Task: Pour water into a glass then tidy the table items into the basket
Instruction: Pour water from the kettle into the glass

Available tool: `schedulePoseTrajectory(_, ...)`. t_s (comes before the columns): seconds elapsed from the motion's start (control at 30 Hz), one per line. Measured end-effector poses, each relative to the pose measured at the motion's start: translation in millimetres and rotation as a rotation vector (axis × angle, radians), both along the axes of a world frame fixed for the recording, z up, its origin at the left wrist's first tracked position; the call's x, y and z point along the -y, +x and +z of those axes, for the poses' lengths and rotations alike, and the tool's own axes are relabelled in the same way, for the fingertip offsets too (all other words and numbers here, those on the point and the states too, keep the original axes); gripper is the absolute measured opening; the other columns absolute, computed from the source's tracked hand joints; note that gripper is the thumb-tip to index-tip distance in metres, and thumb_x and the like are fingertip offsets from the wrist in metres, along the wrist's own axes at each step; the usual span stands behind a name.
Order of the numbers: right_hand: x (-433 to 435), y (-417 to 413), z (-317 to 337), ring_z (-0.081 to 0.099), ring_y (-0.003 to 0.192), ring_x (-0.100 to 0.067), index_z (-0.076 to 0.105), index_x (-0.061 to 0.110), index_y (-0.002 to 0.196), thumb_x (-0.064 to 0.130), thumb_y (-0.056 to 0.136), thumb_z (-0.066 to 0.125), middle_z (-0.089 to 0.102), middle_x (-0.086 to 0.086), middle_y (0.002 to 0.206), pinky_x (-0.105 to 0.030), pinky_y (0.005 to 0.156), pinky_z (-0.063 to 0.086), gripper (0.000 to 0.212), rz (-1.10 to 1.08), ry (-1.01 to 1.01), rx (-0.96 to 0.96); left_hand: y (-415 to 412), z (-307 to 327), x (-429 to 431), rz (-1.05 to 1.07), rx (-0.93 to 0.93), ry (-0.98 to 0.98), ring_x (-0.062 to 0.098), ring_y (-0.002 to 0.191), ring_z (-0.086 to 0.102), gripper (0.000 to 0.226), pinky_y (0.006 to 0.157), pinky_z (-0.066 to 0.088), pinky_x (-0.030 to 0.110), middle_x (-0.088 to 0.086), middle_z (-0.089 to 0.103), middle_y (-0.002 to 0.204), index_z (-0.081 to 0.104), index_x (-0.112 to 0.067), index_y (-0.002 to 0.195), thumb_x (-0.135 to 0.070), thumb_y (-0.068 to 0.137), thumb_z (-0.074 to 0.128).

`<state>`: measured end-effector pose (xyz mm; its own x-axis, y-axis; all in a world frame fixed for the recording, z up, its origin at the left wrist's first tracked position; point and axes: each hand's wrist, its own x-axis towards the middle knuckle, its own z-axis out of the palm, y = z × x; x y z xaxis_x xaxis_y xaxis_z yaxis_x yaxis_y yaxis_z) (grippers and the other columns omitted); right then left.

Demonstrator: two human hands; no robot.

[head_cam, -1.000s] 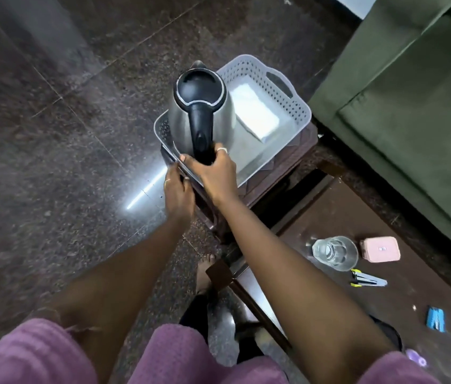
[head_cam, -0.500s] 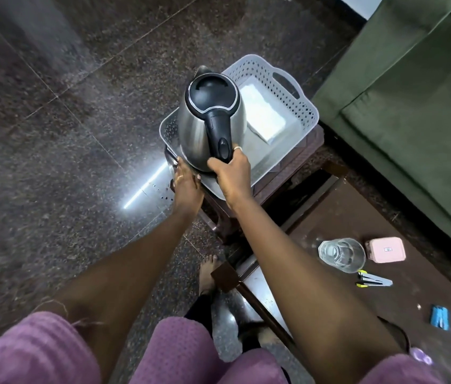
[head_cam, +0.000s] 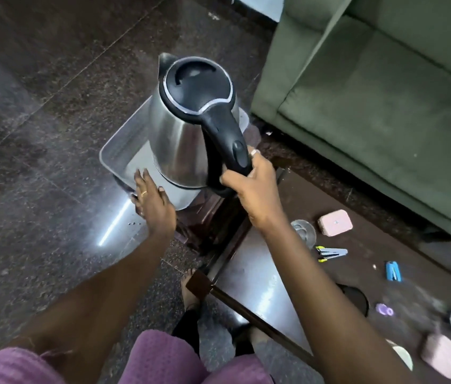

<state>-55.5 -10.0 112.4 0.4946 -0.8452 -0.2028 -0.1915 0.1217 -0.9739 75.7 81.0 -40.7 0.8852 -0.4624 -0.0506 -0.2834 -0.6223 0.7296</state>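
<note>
A steel kettle [head_cam: 174, 139] with a black lid and handle hangs tilted above the pale plastic basket [head_cam: 120, 151], its spout pointing away from me. My right hand [head_cam: 254, 189] is closed around the lower end of the kettle's handle. My left hand [head_cam: 152, 200] lies over the basket's near rim and holds it, thumb on the inside. The basket sits on a small dark stool. The kettle hides most of the basket's inside. A clear glass [head_cam: 303, 231] stands on the dark table to the right, partly behind my right wrist.
On the table lie a pink box [head_cam: 335, 225], a yellow and blue stapler [head_cam: 330, 252], a blue clip [head_cam: 393, 270], a purple piece [head_cam: 384, 309], a round black base [head_cam: 355, 299] and blurred items at the bottom right. A green sofa [head_cam: 384, 101] stands behind. My bare foot [head_cam: 189, 289] is by the table corner.
My right hand has lifted the kettle up out of the basket and toward me. The kettle now covers the white cloth. My left hand stays on the basket's near rim.
</note>
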Motion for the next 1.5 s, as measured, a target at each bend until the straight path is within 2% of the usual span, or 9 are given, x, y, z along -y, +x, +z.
schedulePoseTrajectory(0.1,0,-56,22,0.045,0.061,-0.010,0.057,0.024,0.071,0.013,0.056,0.061,0.051,0.009,0.063,-0.027,0.056,0.037,0.019,-0.060,-0.037,-0.050,-31,11,16,-0.067,0.058,-0.051,0.020,0.144,0.018,0.062,0.106,-0.018,0.026,0.007,0.022,0.155,0.022,-0.010,0.145,0.010,0.087,0.034)
schedulePoseTrajectory(0.37,-1,-215,51,0.045,0.061,-0.016,0.054,0.014,0.066,0.010,0.052,0.060,0.048,-0.007,0.065,-0.030,0.054,0.038,0.016,-0.351,-0.025,-0.253,-134,3,52,-0.585,-0.061,0.041,0.024,0.140,0.027,0.056,0.115,-0.002,0.050,0.008,0.031,0.150,0.033,-0.010,0.140,-0.003,0.088,0.050)
schedulePoseTrajectory(0.53,16,-290,49,0.041,0.053,-0.014,0.050,0.009,0.060,0.016,0.044,0.058,0.046,-0.002,0.053,-0.030,0.049,0.035,0.019,-0.416,-0.055,-0.486,-183,-19,64,-0.746,-0.039,0.375,0.017,0.144,0.012,0.073,0.107,-0.015,0.061,-0.009,0.021,0.154,0.027,-0.023,0.143,-0.031,0.081,0.064)
schedulePoseTrajectory(0.7,30,-324,41,0.043,0.040,-0.009,0.062,0.024,0.071,0.024,0.044,0.061,0.049,0.004,0.041,-0.025,0.039,0.037,0.027,-0.360,-0.089,-0.649,-212,-41,85,-0.870,-0.074,0.512,0.018,0.144,0.007,0.095,0.099,-0.024,0.064,-0.011,0.025,0.153,0.024,-0.027,0.143,-0.055,0.065,0.071)
schedulePoseTrajectory(0.83,42,-331,32,0.047,0.045,-0.016,0.061,0.014,0.061,0.026,0.045,0.075,0.058,-0.010,0.050,-0.035,0.044,0.040,0.025,-0.217,-0.150,-0.774,-229,-60,98,-0.913,-0.069,0.503,0.018,0.142,0.017,0.105,0.101,-0.023,0.059,-0.008,0.032,0.149,0.026,-0.027,0.141,-0.052,0.055,0.079)
schedulePoseTrajectory(0.97,49,-327,23,0.041,0.047,-0.012,0.061,0.015,0.058,0.024,0.050,0.073,0.053,-0.005,0.048,-0.020,0.048,0.038,0.017,-0.039,-0.248,-0.893,-236,-77,110,-1.011,-0.186,0.400,0.018,0.139,0.028,0.110,0.119,0.008,0.047,0.006,0.035,0.148,0.026,-0.015,0.143,-0.033,0.053,0.087)
schedulePoseTrajectory(1.07,54,-322,14,0.049,0.047,-0.007,0.058,0.025,0.060,0.045,0.048,0.070,0.056,0.004,0.050,-0.017,0.046,0.037,0.026,0.077,-0.247,-0.979,-236,-85,105,-0.948,-0.287,0.279,0.021,0.133,0.038,0.104,0.112,0.030,0.032,0.007,0.041,0.144,0.035,-0.014,0.140,-0.023,0.051,0.088)
schedulePoseTrajectory(1.23,62,-309,-3,0.060,0.065,-0.031,0.058,0.027,0.066,0.079,0.044,0.051,0.064,-0.006,0.065,-0.038,0.061,0.050,0.057,0.241,-0.369,-1.077,-236,-87,97,-0.905,-0.336,0.185,0.021,0.126,0.046,0.097,0.098,0.029,0.014,0.008,0.045,0.140,0.040,-0.015,0.137,-0.017,0.053,0.087)
schedulePoseTrajectory(1.5,64,-295,-17,0.059,0.073,-0.038,0.040,0.036,0.053,0.077,0.040,0.044,0.065,-0.015,0.076,-0.034,0.061,0.041,0.043,0.330,-0.405,-1.186,-237,-83,97,-0.873,-0.360,0.190,0.022,0.125,0.046,0.095,0.100,0.028,0.014,0.008,0.045,0.139,0.040,-0.013,0.137,-0.013,0.054,0.087)
